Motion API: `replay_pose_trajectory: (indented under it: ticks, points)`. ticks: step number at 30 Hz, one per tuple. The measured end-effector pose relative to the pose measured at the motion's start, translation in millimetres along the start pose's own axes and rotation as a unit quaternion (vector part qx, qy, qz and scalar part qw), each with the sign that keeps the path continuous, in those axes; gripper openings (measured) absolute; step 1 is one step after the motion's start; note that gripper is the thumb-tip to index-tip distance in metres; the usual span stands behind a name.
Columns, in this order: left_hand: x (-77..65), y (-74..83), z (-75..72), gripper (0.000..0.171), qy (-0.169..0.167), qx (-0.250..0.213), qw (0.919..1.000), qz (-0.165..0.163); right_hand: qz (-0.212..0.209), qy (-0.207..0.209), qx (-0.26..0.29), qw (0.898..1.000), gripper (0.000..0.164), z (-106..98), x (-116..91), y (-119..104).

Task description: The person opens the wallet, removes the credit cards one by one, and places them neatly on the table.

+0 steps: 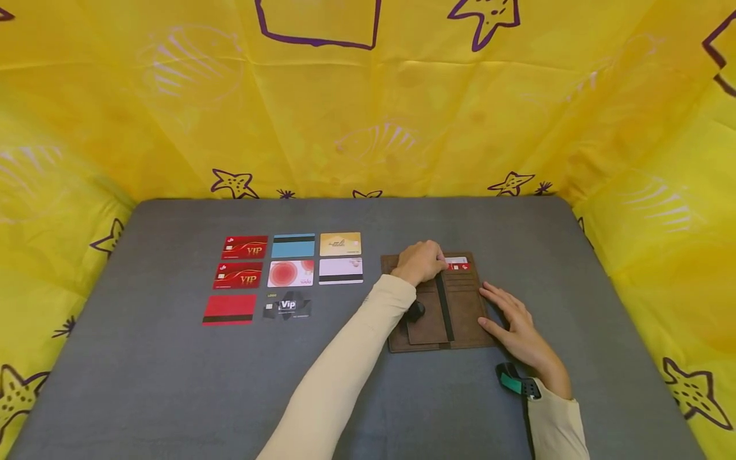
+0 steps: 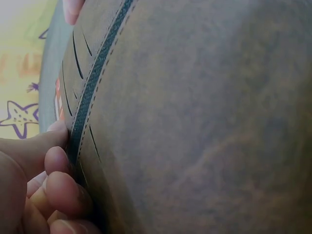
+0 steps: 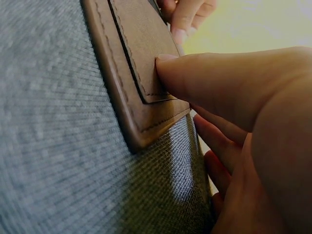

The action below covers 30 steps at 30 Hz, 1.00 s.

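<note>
An unfolded brown leather wallet (image 1: 468, 326) lies on the table with a dark elastic strap (image 1: 444, 306) down its middle. A red card (image 1: 458, 267) and a white-edged card (image 1: 458, 259) show at the top of its right half. My left hand (image 1: 422, 262) reaches over the wallet, fingers curled, and grips near the red card's left end; in the left wrist view the thumb (image 2: 57, 126) lies beside the red edge, the exact hold partly hidden. Along the wallet's right side rests my right hand (image 1: 520, 329), fingers extended, its thumb (image 3: 170, 68) on the leather.
Left of the wallet, several cards lie in rows on the grey table (image 1: 172, 383), among them a red VIP card (image 1: 244, 247), a blue card (image 1: 294, 245), a gold card (image 1: 340, 243) and a black Vip card (image 1: 287, 307). Yellow patterned cloth (image 1: 368, 96) stands around the table.
</note>
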<state>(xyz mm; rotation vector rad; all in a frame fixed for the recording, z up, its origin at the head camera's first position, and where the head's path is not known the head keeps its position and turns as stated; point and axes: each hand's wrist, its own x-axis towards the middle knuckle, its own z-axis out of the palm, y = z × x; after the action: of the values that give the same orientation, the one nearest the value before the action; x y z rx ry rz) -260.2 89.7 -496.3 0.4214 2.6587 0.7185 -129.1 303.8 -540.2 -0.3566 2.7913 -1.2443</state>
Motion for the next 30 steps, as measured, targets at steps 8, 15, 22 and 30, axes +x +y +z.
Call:
replay_pose_trajectory:
  ticks: [8, 15, 22, 30]
  points:
    - [2.1, -1.0, -2.6, 0.017, -0.020, -0.013, 0.9997, 0.001, 0.002, -0.002, -0.008, 1.000, 0.057, -0.7, 1.8, 0.2]
    - [2.5, -1.4, -3.3, 0.015, -0.026, -0.035, 0.9990, 0.009, 0.003, -0.003, -0.007, 1.000, 0.057, -2.1, 1.4, 0.6]
    - [4.3, -1.2, -4.2, 0.015, -0.031, -0.039, 0.9987, 0.004, 0.007, 0.000, -0.004, 1.000, 0.057, -0.6, 1.0, 0.9]
    - [7.8, -3.5, -5.3, 0.017, -0.051, -0.064, 0.9966, -0.013, 0.010, -0.003, -0.005, 1.000, 0.058, 1.2, 1.7, 1.2]
